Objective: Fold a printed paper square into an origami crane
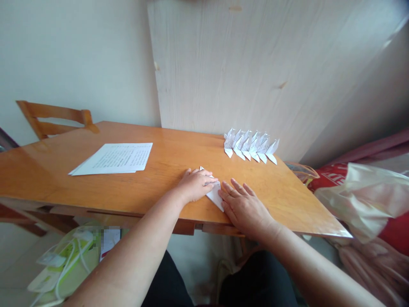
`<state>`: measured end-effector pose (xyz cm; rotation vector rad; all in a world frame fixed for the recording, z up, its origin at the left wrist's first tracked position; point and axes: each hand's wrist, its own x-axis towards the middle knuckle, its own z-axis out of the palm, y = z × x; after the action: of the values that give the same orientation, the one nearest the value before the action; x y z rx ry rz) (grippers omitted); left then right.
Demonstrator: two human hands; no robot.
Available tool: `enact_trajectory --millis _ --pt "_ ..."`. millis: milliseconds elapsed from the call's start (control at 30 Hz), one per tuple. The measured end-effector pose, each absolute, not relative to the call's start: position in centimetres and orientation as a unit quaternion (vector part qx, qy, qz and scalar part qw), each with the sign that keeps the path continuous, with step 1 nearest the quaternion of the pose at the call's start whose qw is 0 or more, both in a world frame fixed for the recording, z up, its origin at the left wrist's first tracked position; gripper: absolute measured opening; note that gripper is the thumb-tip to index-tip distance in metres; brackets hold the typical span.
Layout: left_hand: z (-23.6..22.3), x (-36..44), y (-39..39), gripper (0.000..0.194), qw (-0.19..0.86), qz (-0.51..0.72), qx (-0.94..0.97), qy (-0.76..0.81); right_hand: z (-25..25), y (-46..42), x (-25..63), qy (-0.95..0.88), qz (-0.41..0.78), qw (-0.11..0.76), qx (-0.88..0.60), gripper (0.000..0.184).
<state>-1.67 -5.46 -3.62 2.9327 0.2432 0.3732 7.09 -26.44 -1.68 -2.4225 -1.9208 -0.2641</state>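
A folded piece of white paper [214, 198] lies flat near the front edge of the wooden table [179, 149]. My left hand [195, 185] rests over its upper left part, fingers stretched across the paper. On its right side, my right hand [241, 204] lies flat with fingers spread, the thumb side touching the paper's edge. Much of the fold is hidden under my left hand. Several folded white paper pieces [251, 146] with pointed tips stand in rows at the back right of the table.
A stack of printed sheets [119, 157] lies on the left of the table. Behind it stands a wooden chair [60, 115]. Plastic bags [361, 196] crowd the right edge. Below the table at left are a green-and-white object and cables [70, 251]. A wall panel [217, 76] rises behind.
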Motion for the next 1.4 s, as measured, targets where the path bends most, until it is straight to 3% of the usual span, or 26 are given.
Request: enact_trajectory --millis 200,467,667,900,1133,1400 --pt "-3.5 -1.8 -5.5 0.035 0.096 0.122 0.984 0.085 -0.9 -28.1 5.9 -0.634 -0.097 0.011 -0.767 0.04" --pt "-3.4 -1.7 -5.5 0.036 0.106 0.119 0.984 0.084 -1.2 -30.1 5.3 -0.66 -0.101 0.01 -0.744 0.052" --pt "-3.4 -1.8 -5.5 0.037 0.111 0.11 0.984 0.082 -0.4 -30.7 5.6 -0.674 -0.103 0.071 -0.728 0.037" --pt "-3.6 -1.2 -4.8 0.048 0.146 0.099 0.976 0.129 -0.5 -27.5 6.2 -0.655 -0.074 0.147 -0.737 0.039" --pt "-3.2 -1.6 -4.9 0.051 0.143 0.102 0.974 0.145 -1.7 -24.4 6.3 -0.701 -0.044 0.1 -0.705 0.052" --pt "-3.5 -2.0 -4.9 0.056 0.152 0.112 0.972 0.14 -2.2 -27.1 4.8 -0.674 -0.056 0.095 -0.731 0.062"
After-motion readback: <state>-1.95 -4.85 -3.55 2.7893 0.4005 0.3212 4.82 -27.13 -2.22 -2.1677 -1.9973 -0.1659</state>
